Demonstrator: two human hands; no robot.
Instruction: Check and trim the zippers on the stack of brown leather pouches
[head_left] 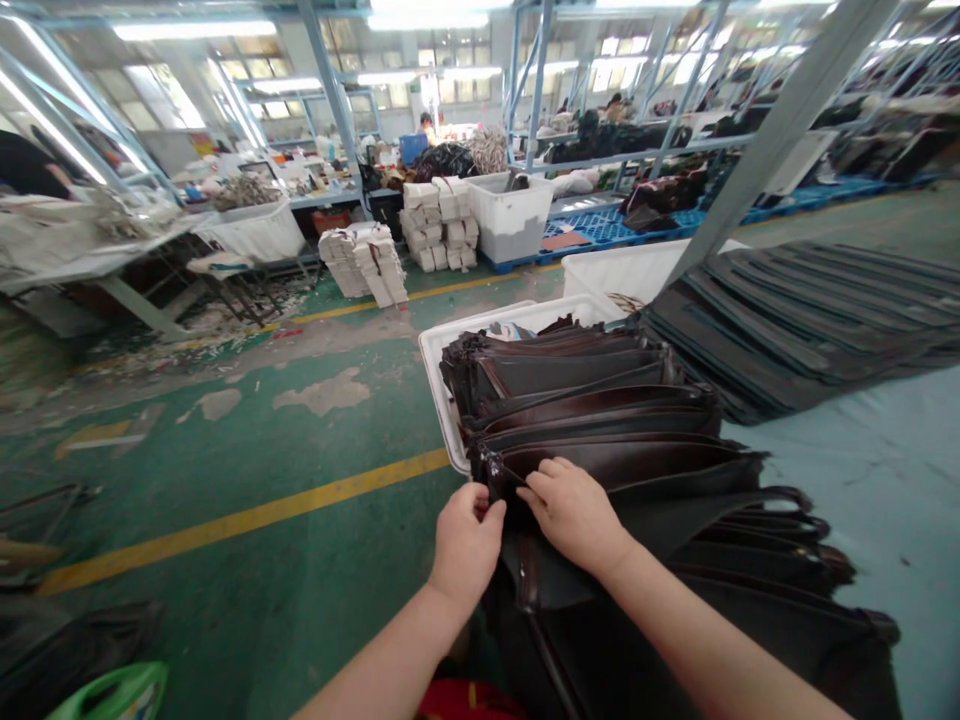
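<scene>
Fingers (551, 470) clamped on bag (570, 600) edge | we pinch it with left hand (466, 545) and right hand (574, 515) | bag at lower center of frame, against stacked bags (585, 400) in white bin (433, 390)

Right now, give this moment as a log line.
left hand: pinching dark leather bag edge | right hand: holding same bag | beside: white plastic crate

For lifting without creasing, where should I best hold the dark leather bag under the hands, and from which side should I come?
Pinch the dark leather bag by its top edge, from the near side, where the left hand and right hand are. The bags lean overlapped, so this edge probably stands free of the next bag.
</scene>
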